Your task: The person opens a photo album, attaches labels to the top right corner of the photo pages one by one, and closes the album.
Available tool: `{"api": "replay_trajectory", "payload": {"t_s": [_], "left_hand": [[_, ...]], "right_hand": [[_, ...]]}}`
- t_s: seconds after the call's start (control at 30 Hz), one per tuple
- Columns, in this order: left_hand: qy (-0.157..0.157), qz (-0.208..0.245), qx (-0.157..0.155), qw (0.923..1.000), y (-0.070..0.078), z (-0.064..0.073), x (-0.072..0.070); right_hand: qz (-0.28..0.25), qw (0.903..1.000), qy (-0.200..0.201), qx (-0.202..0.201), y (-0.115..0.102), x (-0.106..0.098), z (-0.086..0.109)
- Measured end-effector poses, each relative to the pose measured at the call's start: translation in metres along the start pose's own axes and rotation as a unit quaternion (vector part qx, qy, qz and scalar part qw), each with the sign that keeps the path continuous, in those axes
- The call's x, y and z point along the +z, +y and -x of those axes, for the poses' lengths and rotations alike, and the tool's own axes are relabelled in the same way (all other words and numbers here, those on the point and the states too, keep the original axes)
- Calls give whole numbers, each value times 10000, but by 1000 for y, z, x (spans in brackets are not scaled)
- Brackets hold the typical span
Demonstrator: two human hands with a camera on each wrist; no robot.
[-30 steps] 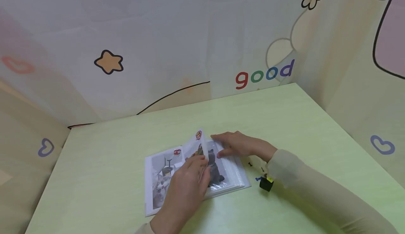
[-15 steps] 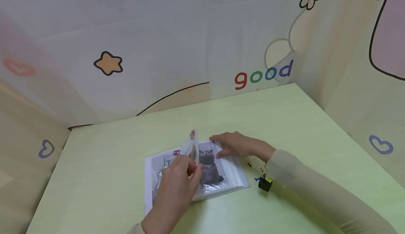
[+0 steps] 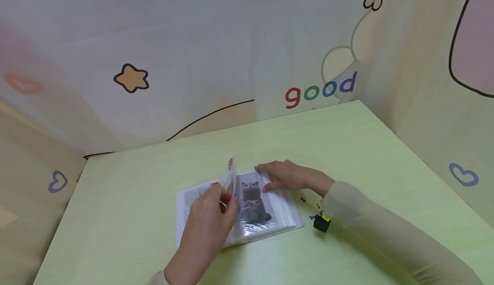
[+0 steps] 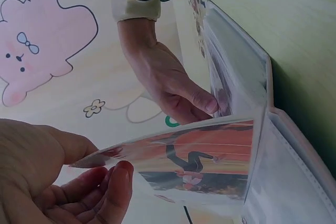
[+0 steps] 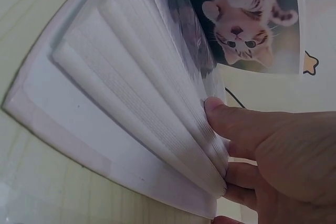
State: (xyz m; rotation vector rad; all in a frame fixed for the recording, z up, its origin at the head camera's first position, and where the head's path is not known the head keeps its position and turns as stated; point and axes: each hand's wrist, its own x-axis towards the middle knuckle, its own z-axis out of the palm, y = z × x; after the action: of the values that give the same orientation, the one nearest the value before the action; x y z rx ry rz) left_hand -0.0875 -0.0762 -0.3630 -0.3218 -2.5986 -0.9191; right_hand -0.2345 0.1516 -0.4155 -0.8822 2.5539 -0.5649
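White photo album (image 3: 283, 216) lies on pale-green table (image 3: 127, 199) before cartoon-printed walls (image 3: 189, 53). Our left hand (image 3: 206, 220) pinches one plastic page (image 4: 199, 161); our right hand (image 3: 288, 176) grips the album's edge.

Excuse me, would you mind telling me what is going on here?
A photo album lies open on a table. A person's left hand pinches a page that stands raised, not yet laid flat. Their right hand rests at the album's far edge, beside a photo of a grey cat.
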Motion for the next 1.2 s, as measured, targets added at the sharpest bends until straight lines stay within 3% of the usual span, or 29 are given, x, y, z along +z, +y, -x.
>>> {"api": "replay_trajectory", "payload": {"t_s": [0.33, 0.57, 0.97, 1.2], "left_hand": [[-86, -258, -295, 9992, 1, 0, -8], [-291, -129, -684, 9971, 0, 2, -19], [-355, -200, -1080, 9933, -5, 7, -28], [-350, -269, -1165, 9922, -12, 13, -33]], "right_hand": [[-17, 10000, -15, -43, 0, 1, 0], [81, 9999, 35, -117, -1, 1, 0], [132, 9997, 72, -174, -3, 0, 2], [105, 9998, 73, -161, -1, 2, 0]]}}
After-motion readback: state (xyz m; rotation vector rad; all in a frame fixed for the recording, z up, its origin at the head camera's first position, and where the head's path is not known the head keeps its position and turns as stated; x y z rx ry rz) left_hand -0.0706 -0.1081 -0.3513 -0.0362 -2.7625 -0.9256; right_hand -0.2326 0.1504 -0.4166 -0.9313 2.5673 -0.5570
